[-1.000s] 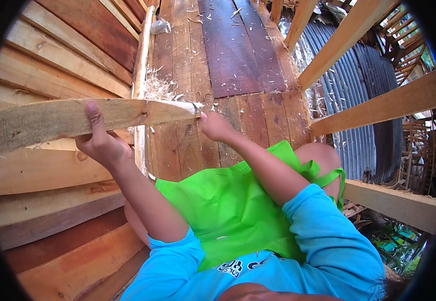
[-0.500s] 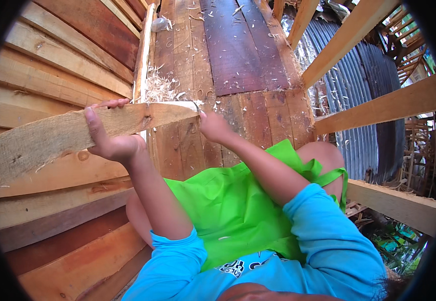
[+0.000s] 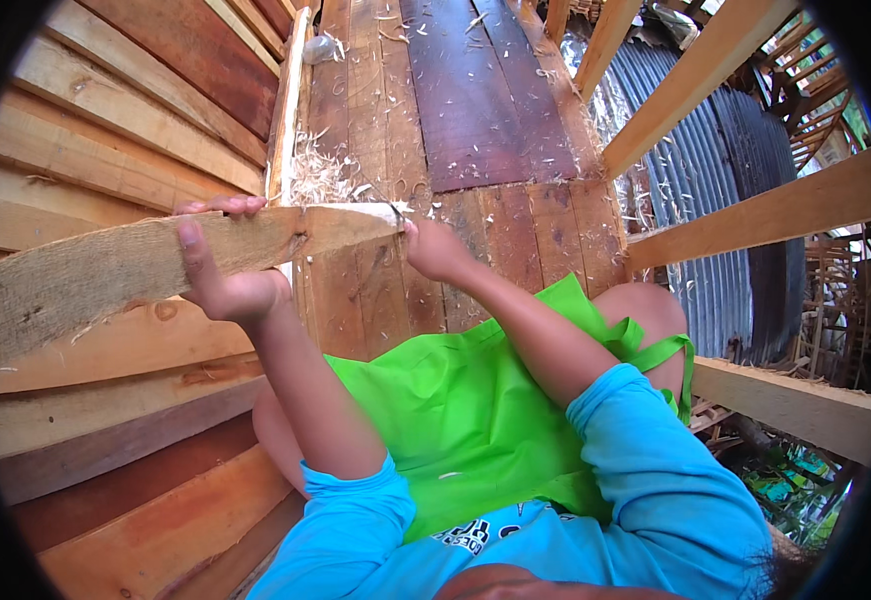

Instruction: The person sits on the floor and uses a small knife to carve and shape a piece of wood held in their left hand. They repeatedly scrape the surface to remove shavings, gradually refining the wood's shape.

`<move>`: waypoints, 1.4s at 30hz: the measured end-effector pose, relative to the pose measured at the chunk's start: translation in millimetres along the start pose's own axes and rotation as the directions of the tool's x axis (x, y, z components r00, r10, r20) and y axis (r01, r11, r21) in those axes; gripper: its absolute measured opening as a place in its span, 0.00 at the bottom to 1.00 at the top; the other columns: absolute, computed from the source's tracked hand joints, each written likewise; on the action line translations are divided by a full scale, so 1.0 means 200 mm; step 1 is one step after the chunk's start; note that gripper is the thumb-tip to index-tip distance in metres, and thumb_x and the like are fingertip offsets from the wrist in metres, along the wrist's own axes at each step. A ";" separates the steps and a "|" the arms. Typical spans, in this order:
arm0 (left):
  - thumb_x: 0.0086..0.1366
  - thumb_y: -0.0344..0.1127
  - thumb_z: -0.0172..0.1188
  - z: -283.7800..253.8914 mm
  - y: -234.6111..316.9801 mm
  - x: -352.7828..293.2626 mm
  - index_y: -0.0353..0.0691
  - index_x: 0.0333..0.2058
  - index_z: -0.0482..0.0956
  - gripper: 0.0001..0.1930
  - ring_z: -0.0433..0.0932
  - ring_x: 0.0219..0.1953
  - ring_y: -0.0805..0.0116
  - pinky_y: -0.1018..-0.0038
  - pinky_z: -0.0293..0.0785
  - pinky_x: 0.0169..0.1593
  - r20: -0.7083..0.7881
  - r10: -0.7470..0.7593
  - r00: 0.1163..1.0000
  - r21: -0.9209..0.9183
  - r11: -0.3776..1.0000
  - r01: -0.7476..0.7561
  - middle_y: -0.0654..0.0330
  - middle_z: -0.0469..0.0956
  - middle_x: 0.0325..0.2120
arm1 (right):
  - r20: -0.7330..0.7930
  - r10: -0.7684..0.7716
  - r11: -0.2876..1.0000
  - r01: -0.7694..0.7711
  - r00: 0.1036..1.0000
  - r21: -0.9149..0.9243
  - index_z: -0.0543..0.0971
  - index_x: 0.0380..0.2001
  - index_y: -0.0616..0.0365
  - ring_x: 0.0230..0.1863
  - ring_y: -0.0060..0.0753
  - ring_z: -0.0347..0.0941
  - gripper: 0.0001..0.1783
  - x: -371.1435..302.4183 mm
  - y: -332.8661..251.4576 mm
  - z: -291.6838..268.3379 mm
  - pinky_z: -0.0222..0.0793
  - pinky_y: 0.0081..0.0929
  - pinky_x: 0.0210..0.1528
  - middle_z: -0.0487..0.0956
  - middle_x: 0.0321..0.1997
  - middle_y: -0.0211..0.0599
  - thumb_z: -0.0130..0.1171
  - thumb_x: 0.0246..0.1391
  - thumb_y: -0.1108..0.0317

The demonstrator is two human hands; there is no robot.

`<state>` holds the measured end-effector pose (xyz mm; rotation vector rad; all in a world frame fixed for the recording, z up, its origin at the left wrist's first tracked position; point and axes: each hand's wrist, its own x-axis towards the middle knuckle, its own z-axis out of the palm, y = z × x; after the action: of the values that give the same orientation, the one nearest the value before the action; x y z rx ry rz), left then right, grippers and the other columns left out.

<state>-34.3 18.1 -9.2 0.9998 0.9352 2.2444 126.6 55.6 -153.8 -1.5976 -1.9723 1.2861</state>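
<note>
A long, rough wooden board (image 3: pixel 105 275) slants across my front from the left edge, narrowing to a pale, freshly cut end. My left hand (image 3: pixel 223 285) grips it near the middle, thumb on the near face and fingers over the upper edge. At the narrow tip, my right hand (image 3: pixel 440 252) is closed round a small knife, whose thin dark blade (image 3: pixel 396 213) touches or lies right against the pale wood. The knife's handle is hidden inside my fist.
Curled wood shavings (image 3: pixel 323 178) are heaped beyond the board and scattered over the plank floor (image 3: pixel 365 110). A plank wall (image 3: pixel 125 110) stands on the left. Wooden rails (image 3: pixel 755 215) and corrugated metal sheets (image 3: pixel 700 170) are on the right. A green apron (image 3: pixel 455 410) covers my lap.
My right hand and the knife have shifted slightly to the right, toward the board's tip. The board has moved a little to the right; my left hand keeps its grip.
</note>
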 end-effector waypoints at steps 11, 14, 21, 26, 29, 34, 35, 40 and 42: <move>0.63 0.50 0.51 -0.05 0.00 -0.01 0.41 0.38 0.67 0.17 0.70 0.30 0.61 0.60 0.68 0.43 0.191 -0.004 0.982 -0.039 0.999 0.012 0.55 0.71 0.24 | -0.012 -0.181 0.981 0.182 0.983 0.062 0.75 0.29 0.70 0.37 0.63 0.74 0.28 -0.09 -0.18 -0.10 0.68 0.52 0.46 0.77 0.31 0.62 0.36 0.66 0.56; 0.63 0.50 0.51 -0.01 -0.01 -0.02 0.41 0.38 0.67 0.17 0.70 0.30 0.61 0.60 0.68 0.43 0.176 -0.024 0.984 -0.059 0.998 0.035 0.55 0.71 0.24 | -0.042 -0.039 0.997 0.042 0.998 0.069 0.76 0.29 0.71 0.37 0.63 0.74 0.27 0.01 0.05 0.01 0.67 0.52 0.44 0.77 0.31 0.63 0.37 0.66 0.56; 0.62 0.50 0.51 -0.02 0.00 -0.04 0.41 0.39 0.67 0.18 0.70 0.31 0.61 0.60 0.68 0.44 0.252 -0.033 0.967 -0.055 0.997 0.048 0.55 0.71 0.24 | -0.015 -0.137 0.988 0.135 0.990 -0.076 0.77 0.34 0.70 0.40 0.64 0.75 0.26 0.01 0.10 -0.01 0.68 0.52 0.48 0.77 0.33 0.64 0.37 0.65 0.57; 0.61 0.49 0.51 -0.05 0.01 -0.03 0.41 0.39 0.67 0.18 0.71 0.31 0.60 0.59 0.68 0.43 0.295 -0.011 0.955 -0.032 0.999 0.021 0.55 0.71 0.24 | 0.051 -0.099 0.995 0.097 0.994 0.032 0.78 0.37 0.69 0.39 0.62 0.75 0.26 -0.10 -0.18 -0.15 0.69 0.52 0.48 0.78 0.34 0.63 0.35 0.66 0.57; 0.61 0.50 0.52 0.00 -0.01 -0.03 0.41 0.39 0.67 0.18 0.71 0.31 0.60 0.58 0.67 0.44 0.294 -0.022 0.955 -0.082 0.995 0.048 0.55 0.72 0.25 | 0.071 -0.003 0.999 0.006 0.997 -0.040 0.78 0.39 0.68 0.39 0.57 0.77 0.27 0.02 0.13 -0.08 0.69 0.51 0.46 0.79 0.35 0.61 0.35 0.66 0.55; 0.61 0.50 0.51 -0.13 0.00 0.00 0.41 0.40 0.66 0.18 0.71 0.32 0.60 0.58 0.66 0.45 0.296 -0.001 0.955 -0.056 0.998 0.018 0.55 0.72 0.25 | 0.239 -0.089 0.981 0.043 0.967 0.190 0.77 0.41 0.70 0.44 0.59 0.76 0.27 -0.09 -0.19 -0.19 0.69 0.50 0.50 0.78 0.38 0.65 0.35 0.66 0.56; 0.61 0.50 0.51 -0.08 -0.01 0.00 0.41 0.40 0.66 0.18 0.70 0.32 0.61 0.58 0.66 0.45 0.300 -0.030 0.953 -0.093 0.994 0.061 0.55 0.71 0.25 | 0.128 0.033 0.999 -0.032 0.991 -0.013 0.76 0.40 0.73 0.44 0.61 0.76 0.27 0.04 0.05 -0.12 0.69 0.50 0.51 0.77 0.39 0.66 0.36 0.65 0.57; 0.60 0.50 0.51 -0.11 0.00 0.01 0.41 0.39 0.66 0.18 0.70 0.31 0.61 0.57 0.66 0.45 0.338 -0.013 0.941 -0.064 0.997 0.037 0.55 0.71 0.25 | 0.097 0.098 0.985 -0.082 0.990 -0.155 0.78 0.37 0.68 0.47 0.56 0.75 0.25 0.00 -0.04 -0.06 0.70 0.48 0.51 0.78 0.41 0.60 0.39 0.63 0.56; 0.60 0.50 0.51 -0.07 0.01 -0.02 0.41 0.39 0.66 0.18 0.70 0.31 0.61 0.58 0.66 0.44 0.340 -0.017 0.940 -0.059 0.997 0.040 0.55 0.71 0.25 | 0.118 0.057 0.989 -0.041 0.991 -0.141 0.78 0.36 0.69 0.45 0.59 0.75 0.24 0.06 0.07 -0.12 0.69 0.52 0.49 0.78 0.40 0.62 0.41 0.63 0.57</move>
<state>-43.7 9.6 -16.0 1.2829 0.7151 1.9777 148.4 77.0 -155.8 -1.6771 -2.1509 1.3204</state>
